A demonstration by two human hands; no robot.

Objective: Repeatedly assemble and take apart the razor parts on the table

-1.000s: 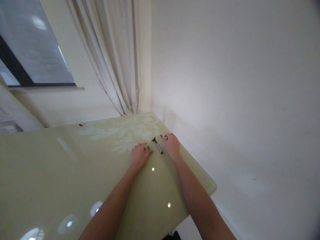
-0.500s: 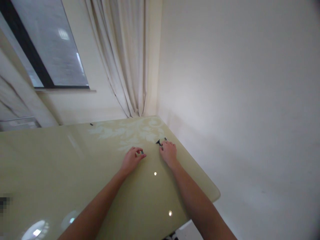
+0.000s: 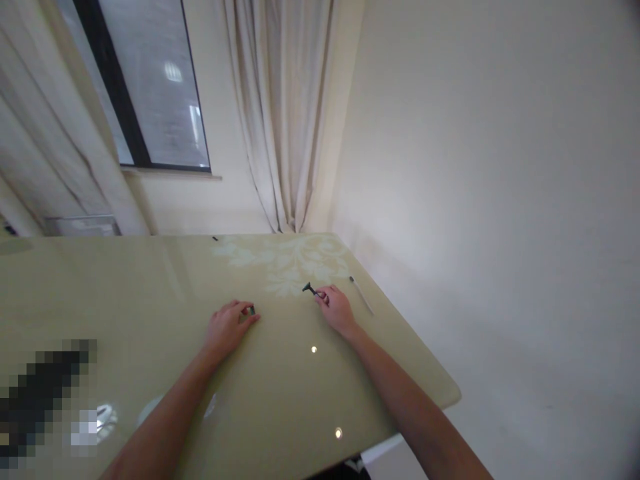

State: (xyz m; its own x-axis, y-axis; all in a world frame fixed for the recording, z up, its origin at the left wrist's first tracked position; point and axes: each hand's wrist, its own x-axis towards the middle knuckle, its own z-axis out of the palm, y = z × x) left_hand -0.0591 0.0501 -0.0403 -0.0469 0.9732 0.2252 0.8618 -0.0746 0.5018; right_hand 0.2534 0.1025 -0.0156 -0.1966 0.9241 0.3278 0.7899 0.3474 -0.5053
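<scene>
Two bare hands are over the glossy table (image 3: 280, 400). The left hand (image 3: 227, 328) pinches a small dark-green piece (image 3: 253, 310) between thumb and fingers. To its right, the right hand (image 3: 336, 311) grips the handle of a razor-like tool (image 3: 308, 288), its black head pointing left. A thin pale stick (image 3: 362, 297) lies right of that hand, near the table's right edge.

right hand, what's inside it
The right hand holds a razor, its dark head sticking out. The hand covers part of the handle, which can't be seen.
</scene>
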